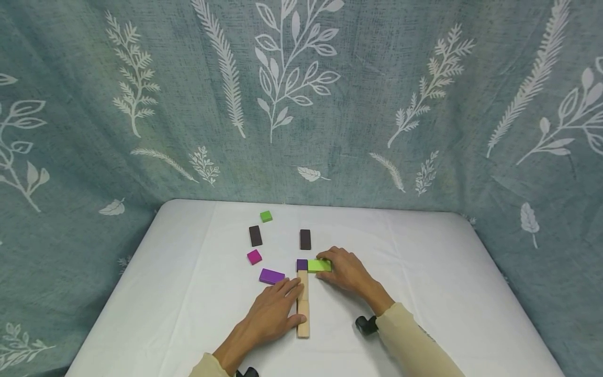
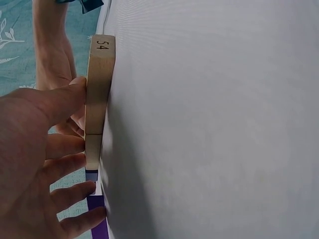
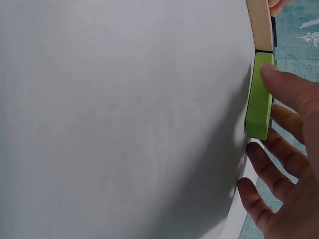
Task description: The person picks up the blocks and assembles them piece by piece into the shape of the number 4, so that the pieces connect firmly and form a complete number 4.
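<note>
Two plain wooden blocks (image 1: 303, 331) lie end to end on the white table, forming a straight bar; the nearer one is marked 54 in the left wrist view. My left hand (image 1: 270, 311) rests along them with thumb and fingertips touching, fingers fairly straight. At the bar's far end sits a dark purple block (image 1: 302, 264). A lime green block (image 1: 319, 266) extends rightward from it, at a right angle to the bar. My right hand (image 1: 347, 271) pinches that green block between thumb and fingers. Near the left fingertips lies a purple block (image 1: 271, 275).
Further back on the white table (image 1: 424, 251) lie a magenta block (image 1: 254, 256), two dark brown blocks (image 1: 305, 239) and a small green block (image 1: 266, 216). A teal curtain (image 1: 358, 104) with white leaf prints hangs behind the table.
</note>
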The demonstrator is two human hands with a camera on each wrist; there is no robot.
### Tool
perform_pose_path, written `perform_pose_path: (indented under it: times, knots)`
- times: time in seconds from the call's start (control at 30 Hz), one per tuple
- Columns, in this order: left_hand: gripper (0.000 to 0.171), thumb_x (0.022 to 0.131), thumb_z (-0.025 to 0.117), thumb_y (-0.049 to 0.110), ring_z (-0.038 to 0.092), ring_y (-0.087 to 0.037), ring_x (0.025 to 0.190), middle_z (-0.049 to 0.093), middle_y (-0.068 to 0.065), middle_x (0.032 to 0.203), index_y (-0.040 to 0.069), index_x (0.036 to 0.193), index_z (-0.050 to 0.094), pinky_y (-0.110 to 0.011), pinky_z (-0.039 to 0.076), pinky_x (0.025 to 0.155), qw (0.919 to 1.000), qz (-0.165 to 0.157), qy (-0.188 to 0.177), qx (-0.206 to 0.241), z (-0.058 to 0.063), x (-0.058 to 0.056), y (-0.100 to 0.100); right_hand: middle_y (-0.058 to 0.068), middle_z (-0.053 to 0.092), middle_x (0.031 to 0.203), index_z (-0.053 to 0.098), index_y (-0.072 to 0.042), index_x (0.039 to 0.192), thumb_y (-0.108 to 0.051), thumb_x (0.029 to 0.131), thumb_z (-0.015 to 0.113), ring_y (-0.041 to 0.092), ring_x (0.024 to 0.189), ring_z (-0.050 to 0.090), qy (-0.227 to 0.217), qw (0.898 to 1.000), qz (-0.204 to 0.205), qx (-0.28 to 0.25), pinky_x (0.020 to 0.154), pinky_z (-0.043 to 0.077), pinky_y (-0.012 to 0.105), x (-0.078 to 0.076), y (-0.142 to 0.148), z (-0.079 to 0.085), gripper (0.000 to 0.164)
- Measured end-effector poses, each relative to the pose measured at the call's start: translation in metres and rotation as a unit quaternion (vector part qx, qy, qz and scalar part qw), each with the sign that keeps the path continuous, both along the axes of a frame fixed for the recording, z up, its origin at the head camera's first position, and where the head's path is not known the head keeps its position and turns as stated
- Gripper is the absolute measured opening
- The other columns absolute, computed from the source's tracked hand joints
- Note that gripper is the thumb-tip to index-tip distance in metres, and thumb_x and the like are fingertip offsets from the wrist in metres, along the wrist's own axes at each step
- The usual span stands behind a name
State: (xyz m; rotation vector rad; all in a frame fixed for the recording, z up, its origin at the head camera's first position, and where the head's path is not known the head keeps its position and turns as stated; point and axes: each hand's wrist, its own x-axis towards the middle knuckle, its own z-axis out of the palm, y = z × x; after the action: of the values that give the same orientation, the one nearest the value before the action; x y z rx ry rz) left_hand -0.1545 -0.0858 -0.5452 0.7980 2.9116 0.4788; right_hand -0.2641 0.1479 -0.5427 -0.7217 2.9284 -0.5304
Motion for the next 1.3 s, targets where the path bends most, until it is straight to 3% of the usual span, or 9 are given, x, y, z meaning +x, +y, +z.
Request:
perform_pose_path:
  times: [0.93, 1.3]
  knots:
    - [0.068, 0.098, 0.061, 0.051, 0.037, -0.03, 0.145, 0.041, -0.005, 0.158, 0.01, 0.15, 0.049, -0.05, 0.038, 0.113, 0.9999, -0.003, 0.014, 0.001, -0.002, 0.001, -0.001, 0.003, 0.067, 0.119, 0.066, -0.012, 0.131, -0.038, 0.091, 0.077, 0.022, 0.11, 0.063, -0.008, 0.999, 0.002, -0.049, 0.094, 0.052, 0.045, -0.009, 0.015, 0.011, 0.049]
    - [0.069, 0.098, 0.06, 0.051, 0.033, -0.029, 0.148, 0.038, -0.004, 0.16, 0.011, 0.153, 0.046, -0.052, 0.035, 0.115, 0.9998, 0.006, -0.018, 0.004, 0.0, 0.0, 0.0, 0.008, 0.065, 0.125, 0.063, -0.009, 0.135, -0.037, 0.089, 0.079, 0.026, 0.113, 0.062, -0.039, 0.996, -0.006, -0.081, 0.094, 0.052, 0.049, -0.022, 0.013, 0.013, 0.056]
